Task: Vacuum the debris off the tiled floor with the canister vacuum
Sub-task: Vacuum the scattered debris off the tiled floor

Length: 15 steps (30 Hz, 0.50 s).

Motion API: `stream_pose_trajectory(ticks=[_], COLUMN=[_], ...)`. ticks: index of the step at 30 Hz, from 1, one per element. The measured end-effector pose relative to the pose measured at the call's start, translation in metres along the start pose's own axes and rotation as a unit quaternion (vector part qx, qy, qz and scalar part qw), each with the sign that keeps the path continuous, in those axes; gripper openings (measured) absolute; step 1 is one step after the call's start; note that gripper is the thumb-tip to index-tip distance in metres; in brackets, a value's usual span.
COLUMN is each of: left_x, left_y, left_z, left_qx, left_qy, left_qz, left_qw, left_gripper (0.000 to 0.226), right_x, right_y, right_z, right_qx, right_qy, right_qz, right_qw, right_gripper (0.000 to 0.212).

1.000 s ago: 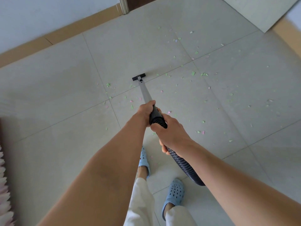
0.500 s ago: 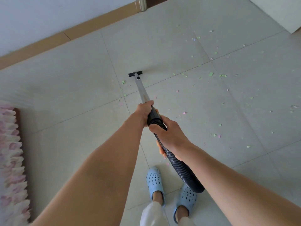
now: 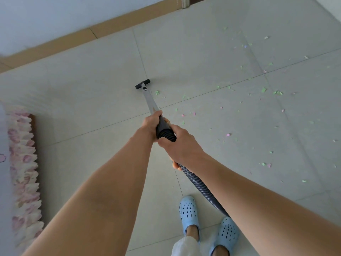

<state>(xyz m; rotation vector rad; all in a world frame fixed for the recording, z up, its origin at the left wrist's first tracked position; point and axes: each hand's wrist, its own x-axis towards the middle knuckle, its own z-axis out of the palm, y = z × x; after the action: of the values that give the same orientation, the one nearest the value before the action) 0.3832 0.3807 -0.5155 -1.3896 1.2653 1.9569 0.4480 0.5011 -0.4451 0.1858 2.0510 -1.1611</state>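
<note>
Both hands are wrapped round the vacuum; left hand [image 3: 150, 124] grips the wand [image 3: 151, 102] up front, right hand [image 3: 180, 145] just behind it grips the ribbed hose [image 3: 201, 185]; the nozzle [image 3: 142, 84] sits on the tiled floor [image 3: 184, 52] ahead of the left hand; most paper debris [image 3: 263, 90] lies off to the right of both hands; my worry is the hose near the blue clogs [image 3: 189, 212] snagging a foot, or a fast sweep scattering the scraps.
</note>
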Motion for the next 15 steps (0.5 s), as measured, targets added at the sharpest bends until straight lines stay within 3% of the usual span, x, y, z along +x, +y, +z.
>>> stream_pose_trajectory(ticks=[9, 15], left_x=[0.0, -0.016], left_y=[-0.01, -0.031], left_z=[-0.009, 0.006], left_qx=[-0.078, -0.106], left_qy=[-0.022, -0.048], left_qz=[-0.007, -0.025], left_qw=[0.997, 0.993], left_gripper=[0.023, 0.019], right_x=[-0.012, -0.036], right_y=[-0.005, 0.008], right_z=[0.007, -0.006], right_qx=[-0.126, -0.16], right_qy=[0.03, 0.042], right_qz=[-0.026, -0.023], right_qw=[0.991, 0.986], right_gripper=[0.062, 0.069])
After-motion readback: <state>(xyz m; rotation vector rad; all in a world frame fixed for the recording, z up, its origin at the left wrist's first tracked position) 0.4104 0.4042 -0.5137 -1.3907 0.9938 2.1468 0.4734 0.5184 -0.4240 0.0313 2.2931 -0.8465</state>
